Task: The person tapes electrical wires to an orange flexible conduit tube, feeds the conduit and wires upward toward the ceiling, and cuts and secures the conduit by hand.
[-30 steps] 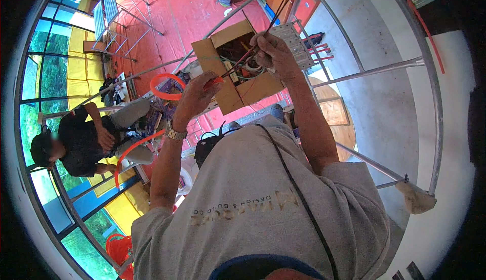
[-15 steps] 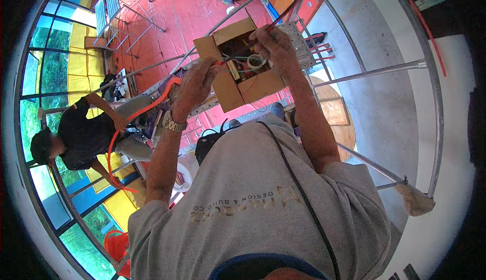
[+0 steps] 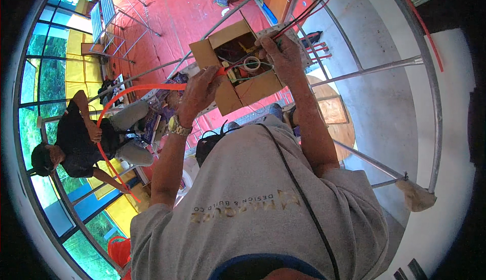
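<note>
My left hand (image 3: 200, 92) is closed round the end of an orange flexible tube (image 3: 147, 87), a watch on its wrist. Thin dark and red wires (image 3: 312, 8) come out of the tube's end and run across to my right hand (image 3: 284, 56), which pinches them. Beyond that hand the wires stretch up to the upper right. Below and between both hands stands an open cardboard box (image 3: 257, 87) with a roll of tape (image 3: 251, 64) and other small items in it. The tube loops left to a co-worker (image 3: 81, 141), whose hands hold its far part.
Metal scaffold bars (image 3: 364, 72) cross in front and on the right. A perforated metal plank (image 3: 298, 39) lies beneath the box. Far below is a red-covered floor (image 3: 167, 12). A round wooden board (image 3: 339, 123) lies at right, and windows (image 3: 50, 77) line the left.
The tube has shifted into a higher, wider arc, and the co-worker's hands have moved left along with it. My right hand has moved slightly right and down; more wires show beyond it.
</note>
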`<action>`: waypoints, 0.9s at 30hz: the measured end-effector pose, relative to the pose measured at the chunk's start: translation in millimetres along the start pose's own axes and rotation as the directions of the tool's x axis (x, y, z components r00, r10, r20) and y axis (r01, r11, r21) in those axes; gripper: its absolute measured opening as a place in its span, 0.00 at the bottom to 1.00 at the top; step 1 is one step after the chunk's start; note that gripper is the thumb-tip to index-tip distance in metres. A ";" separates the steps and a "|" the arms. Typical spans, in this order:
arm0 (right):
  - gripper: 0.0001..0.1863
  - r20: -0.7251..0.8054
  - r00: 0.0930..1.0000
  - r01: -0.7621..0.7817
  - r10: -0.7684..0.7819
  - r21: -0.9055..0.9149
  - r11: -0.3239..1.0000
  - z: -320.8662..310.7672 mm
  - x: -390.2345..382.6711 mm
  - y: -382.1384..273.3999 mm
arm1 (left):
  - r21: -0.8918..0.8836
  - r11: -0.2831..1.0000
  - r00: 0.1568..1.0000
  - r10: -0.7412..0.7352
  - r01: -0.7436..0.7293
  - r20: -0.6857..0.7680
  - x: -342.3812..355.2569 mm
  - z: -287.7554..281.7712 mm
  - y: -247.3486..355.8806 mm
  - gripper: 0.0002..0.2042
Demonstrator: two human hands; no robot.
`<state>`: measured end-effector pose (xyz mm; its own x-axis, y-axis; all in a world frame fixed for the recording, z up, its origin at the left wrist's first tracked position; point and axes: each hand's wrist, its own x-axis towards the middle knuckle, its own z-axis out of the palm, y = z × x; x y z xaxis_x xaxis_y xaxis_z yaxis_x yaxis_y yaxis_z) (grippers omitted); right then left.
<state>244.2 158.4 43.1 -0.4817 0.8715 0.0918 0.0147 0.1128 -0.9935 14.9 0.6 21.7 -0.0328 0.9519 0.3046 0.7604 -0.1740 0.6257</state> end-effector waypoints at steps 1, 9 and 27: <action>0.15 0.002 1.000 -0.002 0.002 -0.002 1.000 2.5 -2.0 1.6 | 0.054 0.997 0.995 -0.060 0.056 0.077 1.6 0.2 6.6 0.16; 0.15 0.018 0.985 -0.160 0.172 0.472 0.867 -8.3 3.0 29.6 | -0.215 0.966 0.987 -0.122 0.142 0.104 21.2 -15.1 24.4 0.20; 0.14 -0.007 0.997 0.074 -0.074 -0.018 0.997 10.3 -17.0 10.6 | 0.159 0.972 0.975 -0.190 0.170 0.119 9.5 8.3 6.0 0.16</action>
<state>243.5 139.8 30.3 -0.4753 0.8641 0.1656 -0.0056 0.1852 -0.9827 24.5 10.8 22.3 -0.0994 0.9907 0.0926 0.8370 0.0329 0.5462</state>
